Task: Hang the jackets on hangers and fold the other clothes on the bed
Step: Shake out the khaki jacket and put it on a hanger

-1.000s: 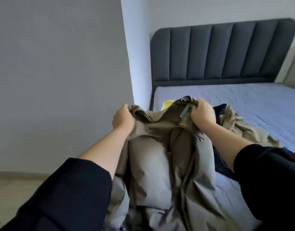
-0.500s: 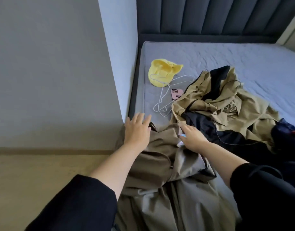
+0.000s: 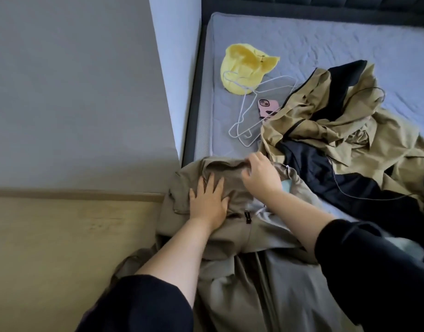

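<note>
Moved: the olive-grey jacket (image 3: 242,283), held up in the air a second ago, now lies on the near left corner of the bed (image 3: 325,39), its lower part hanging over the near edge.
Left hand: the left hand (image 3: 208,200) lies flat on the jacket's upper part with fingers straight, pressing the cloth and gripping nothing.
Right hand: the right hand (image 3: 261,176), just beyond and to the right of it, has its fingers curled on the collar fold and seems to pinch it.
Done: as far as I can see, nothing is hung or folded yet.
Left: this jacket needs a hanger, and the tan and black jacket (image 3: 337,111) lies crumpled to the right.
Hangers: the white wire hangers (image 3: 241,113) lie bare beyond the hands, near the collar but apart from it.
</note>
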